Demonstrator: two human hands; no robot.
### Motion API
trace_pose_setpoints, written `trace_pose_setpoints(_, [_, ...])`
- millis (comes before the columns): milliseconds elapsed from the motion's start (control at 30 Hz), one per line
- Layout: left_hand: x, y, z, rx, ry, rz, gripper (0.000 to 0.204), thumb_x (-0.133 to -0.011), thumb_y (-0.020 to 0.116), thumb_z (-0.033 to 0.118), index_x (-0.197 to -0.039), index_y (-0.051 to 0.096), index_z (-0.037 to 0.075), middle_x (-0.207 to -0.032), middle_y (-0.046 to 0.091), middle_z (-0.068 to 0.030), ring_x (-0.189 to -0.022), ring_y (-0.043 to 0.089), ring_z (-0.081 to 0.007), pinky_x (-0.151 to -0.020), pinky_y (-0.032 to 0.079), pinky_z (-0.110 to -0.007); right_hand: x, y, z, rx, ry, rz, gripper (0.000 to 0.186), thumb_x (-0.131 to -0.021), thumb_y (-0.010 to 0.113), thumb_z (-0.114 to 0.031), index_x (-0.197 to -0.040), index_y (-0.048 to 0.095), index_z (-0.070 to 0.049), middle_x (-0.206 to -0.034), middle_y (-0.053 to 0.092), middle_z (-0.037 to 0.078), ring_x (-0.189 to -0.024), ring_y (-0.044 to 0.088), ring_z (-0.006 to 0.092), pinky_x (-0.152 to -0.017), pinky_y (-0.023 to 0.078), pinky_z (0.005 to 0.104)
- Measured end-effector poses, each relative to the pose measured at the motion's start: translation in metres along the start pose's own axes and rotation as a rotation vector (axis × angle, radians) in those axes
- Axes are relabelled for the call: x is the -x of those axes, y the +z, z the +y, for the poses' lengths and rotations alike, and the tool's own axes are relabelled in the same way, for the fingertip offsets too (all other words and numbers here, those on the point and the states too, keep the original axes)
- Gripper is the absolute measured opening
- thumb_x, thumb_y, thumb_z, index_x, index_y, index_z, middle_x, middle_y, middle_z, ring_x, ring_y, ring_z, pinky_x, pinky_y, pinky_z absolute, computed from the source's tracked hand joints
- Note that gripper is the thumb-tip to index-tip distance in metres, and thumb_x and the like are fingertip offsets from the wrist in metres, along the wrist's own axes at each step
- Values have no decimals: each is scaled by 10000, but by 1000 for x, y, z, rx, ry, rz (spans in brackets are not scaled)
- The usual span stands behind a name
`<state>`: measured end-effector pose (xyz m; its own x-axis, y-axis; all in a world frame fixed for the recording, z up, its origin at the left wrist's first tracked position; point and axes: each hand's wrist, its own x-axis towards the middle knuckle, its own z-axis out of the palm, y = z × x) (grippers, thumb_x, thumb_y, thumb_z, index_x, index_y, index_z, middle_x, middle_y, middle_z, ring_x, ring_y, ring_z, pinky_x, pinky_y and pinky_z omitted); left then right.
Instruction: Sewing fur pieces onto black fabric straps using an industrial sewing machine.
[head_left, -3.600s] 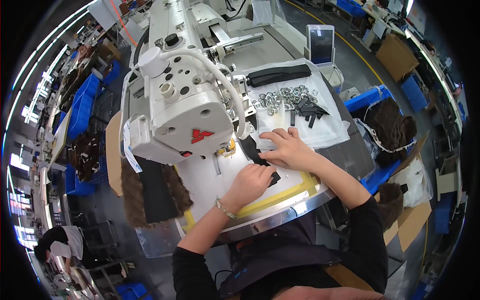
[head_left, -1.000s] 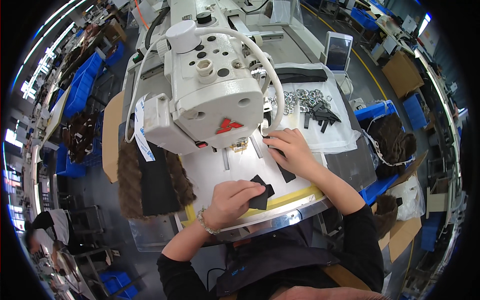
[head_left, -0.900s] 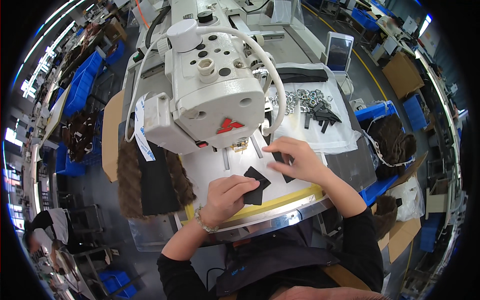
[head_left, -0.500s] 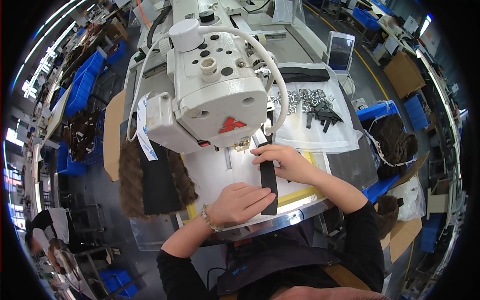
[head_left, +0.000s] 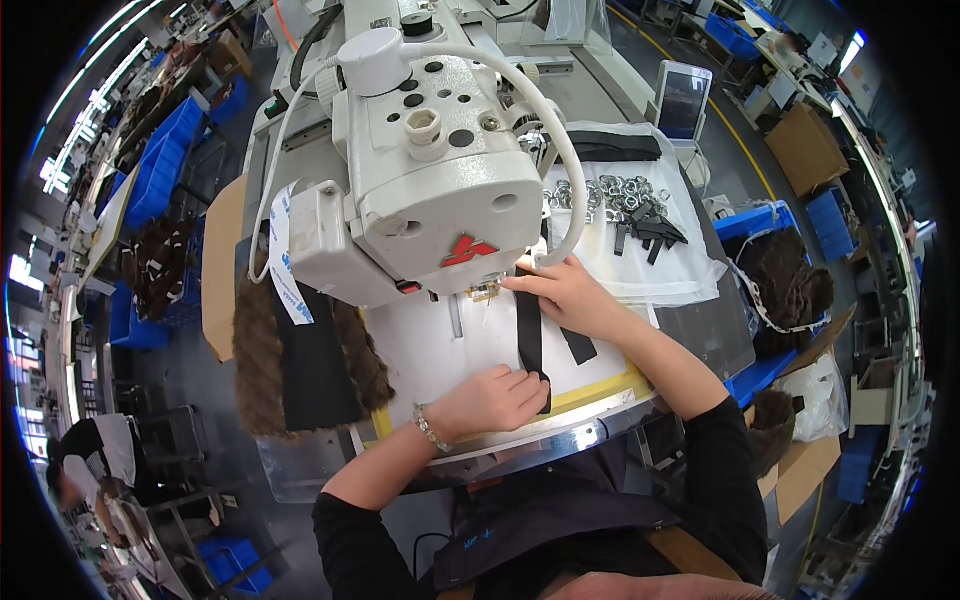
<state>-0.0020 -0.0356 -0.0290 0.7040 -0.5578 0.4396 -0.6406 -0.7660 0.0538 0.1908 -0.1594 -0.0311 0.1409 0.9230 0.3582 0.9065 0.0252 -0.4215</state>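
Note:
A black webbing strap (head_left: 530,335) runs lengthwise on the white work plate (head_left: 410,345), below the head of a white sewing machine (head_left: 440,215). My left hand (head_left: 495,400), with a beaded bracelet at its wrist, has curled fingers closed on the strap's near end. Over the strap's far part lies my right hand (head_left: 570,297), its index finger stretched toward the needle area (head_left: 485,292). The far end of the strap is hidden by this hand and the machine head. A second black strap piece (head_left: 578,347) shows just beside my right wrist.
Metal rings (head_left: 625,195) and short black straps (head_left: 650,235) lie on white sheeting at the right. Brown fur with a black band (head_left: 315,370) rests left of the plate. A small screen (head_left: 683,100) stands behind. A blue bin (head_left: 750,225) holds brown fur pieces.
My right hand has moved slightly away from me, its index finger now nearer the needle area. My left fingers have curled at the strap's near end. The second strap piece has come into view.

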Motion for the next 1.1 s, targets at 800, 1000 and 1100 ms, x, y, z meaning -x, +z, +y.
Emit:
trace_pose_setpoints(800, [11, -3, -7, -63, -87, 41, 249, -715, 662, 67, -960, 684, 30, -923, 679, -57, -743, 641, -145, -611, 479, -252, 10, 1, -14, -32, -96, -106, 355, -777, 684, -48, -1121, 653, -131, -1262, 603, 85, -1050, 621, 205, -1080, 327, 461])
trace_pose_setpoints(1000, [10, 4, -3, -104, -42, 22, 223, -726, 638, 79, -942, 674, 37, -933, 677, -56, -781, 634, -143, -623, 463, -247, 11, 5, -10, -7, -132, -74, 349, -774, 676, -43, -1110, 651, -134, -1261, 605, 70, -1058, 624, 205, -1086, 310, 489])
trace_pose_setpoints(1100, [10, 0, -5, -127, -215, -28, 221, -725, 638, 84, -939, 676, 46, -921, 675, -43, -809, 635, -144, -641, 456, -260, 9, 3, -12, 130, -48, 3, 335, -790, 669, -38, -1098, 660, -168, -1238, 623, 33, -1037, 632, 194, -1048, 313, 510])
